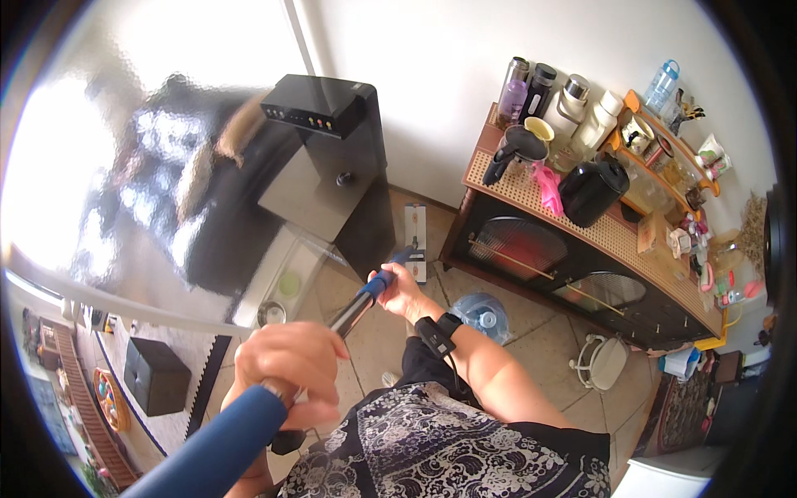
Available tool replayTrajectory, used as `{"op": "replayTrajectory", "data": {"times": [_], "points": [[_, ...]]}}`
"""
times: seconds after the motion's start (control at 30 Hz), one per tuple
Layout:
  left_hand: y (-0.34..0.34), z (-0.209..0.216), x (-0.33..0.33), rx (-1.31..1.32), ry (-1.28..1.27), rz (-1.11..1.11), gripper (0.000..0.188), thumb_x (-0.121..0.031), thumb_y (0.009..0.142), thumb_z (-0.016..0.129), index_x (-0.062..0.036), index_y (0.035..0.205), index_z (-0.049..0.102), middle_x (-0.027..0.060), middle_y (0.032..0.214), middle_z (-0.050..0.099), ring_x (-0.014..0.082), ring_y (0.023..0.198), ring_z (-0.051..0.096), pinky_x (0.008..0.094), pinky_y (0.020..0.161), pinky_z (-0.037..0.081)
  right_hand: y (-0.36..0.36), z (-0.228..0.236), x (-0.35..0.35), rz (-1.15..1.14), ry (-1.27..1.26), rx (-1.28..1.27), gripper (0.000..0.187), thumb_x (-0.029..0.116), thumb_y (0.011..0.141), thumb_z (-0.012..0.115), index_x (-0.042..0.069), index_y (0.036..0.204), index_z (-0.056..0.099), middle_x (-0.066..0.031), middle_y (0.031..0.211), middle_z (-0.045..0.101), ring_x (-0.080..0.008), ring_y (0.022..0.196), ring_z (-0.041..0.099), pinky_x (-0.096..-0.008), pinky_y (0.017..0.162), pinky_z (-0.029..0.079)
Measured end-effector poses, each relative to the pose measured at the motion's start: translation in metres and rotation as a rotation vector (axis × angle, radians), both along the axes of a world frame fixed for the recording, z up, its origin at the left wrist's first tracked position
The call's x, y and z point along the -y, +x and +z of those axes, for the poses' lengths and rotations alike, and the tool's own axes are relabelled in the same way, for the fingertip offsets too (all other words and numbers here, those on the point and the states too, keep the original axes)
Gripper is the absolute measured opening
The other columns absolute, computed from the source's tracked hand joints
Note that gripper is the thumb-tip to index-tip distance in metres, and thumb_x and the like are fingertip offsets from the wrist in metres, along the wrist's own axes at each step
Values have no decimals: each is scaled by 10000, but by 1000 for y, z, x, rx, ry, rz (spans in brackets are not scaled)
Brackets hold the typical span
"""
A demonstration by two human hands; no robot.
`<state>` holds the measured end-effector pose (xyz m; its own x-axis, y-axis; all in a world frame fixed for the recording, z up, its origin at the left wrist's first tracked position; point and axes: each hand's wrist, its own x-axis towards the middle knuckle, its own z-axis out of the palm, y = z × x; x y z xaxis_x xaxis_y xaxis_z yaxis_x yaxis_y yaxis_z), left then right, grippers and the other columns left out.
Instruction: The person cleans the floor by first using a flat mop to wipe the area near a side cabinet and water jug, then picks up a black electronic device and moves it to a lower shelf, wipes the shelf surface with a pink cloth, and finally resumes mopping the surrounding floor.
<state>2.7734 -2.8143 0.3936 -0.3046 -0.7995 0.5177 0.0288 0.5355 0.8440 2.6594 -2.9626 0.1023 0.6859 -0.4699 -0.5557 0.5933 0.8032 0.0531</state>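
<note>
Both of my hands grip a long-handled flat mop with blue foam sleeves (212, 444) on its metal pole. My left hand (286, 365) is wrapped round the upper part of the handle, close to me. Farther down the pole, my right hand (400, 290) closes round another blue sleeve; a dark strapped device (436, 336) sits on that wrist. The flat, pale rectangular mop head (415, 221) lies on the tiled floor, between a tall black appliance (365, 191) and a dark cabinet (506, 249).
Beside my right forearm a clear blue water jug (481, 318) stands on the floor, with a small white stool (599, 363) farther right. Bottles, a black kettle (594, 191) and a pink cloth (548, 187) crowd the cabinet top. A glossy reflective panel (149, 207) fills the left.
</note>
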Motion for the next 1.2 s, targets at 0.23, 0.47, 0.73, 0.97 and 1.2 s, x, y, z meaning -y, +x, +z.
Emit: {"op": "replayTrajectory", "data": {"times": [0.23,0.47,0.73,0.97,1.2], "points": [[-5,-21,166,-68,138,141,401,-424,774,655,-68,711,481,19,648,474,131,625,455,370,823,393,-13,-35,150,-59,-173,-47,193,179,795,574,23,870,488,-133,875,616,-217,768,619,-298,657,550],[-13,-19,333,76,193,60,301,-318,771,607,-48,745,474,43,726,473,165,713,476,420,897,382,5,-16,264,-378,7,122,178,114,785,558,-3,857,443,-171,897,589,-264,819,618,-328,667,558],[-8,3,446,38,236,-150,486,-314,627,772,-35,959,552,100,741,579,241,730,590,518,925,378,16,-21,360,-495,211,336,208,92,849,473,-51,978,394,-193,955,549,-294,888,585,-380,788,525],[8,46,507,-21,52,-213,285,-357,764,692,-100,803,575,2,625,578,139,618,600,478,974,350,36,-51,422,-460,254,294,221,115,866,472,-47,991,391,-172,947,558,-285,887,587,-376,779,527],[25,49,534,33,194,-97,280,-322,769,700,-124,671,528,-40,548,522,83,509,542,358,825,432,59,-76,453,-456,218,309,268,123,875,452,-62,1042,355,-190,961,549,-286,894,585,-406,810,512]]}}
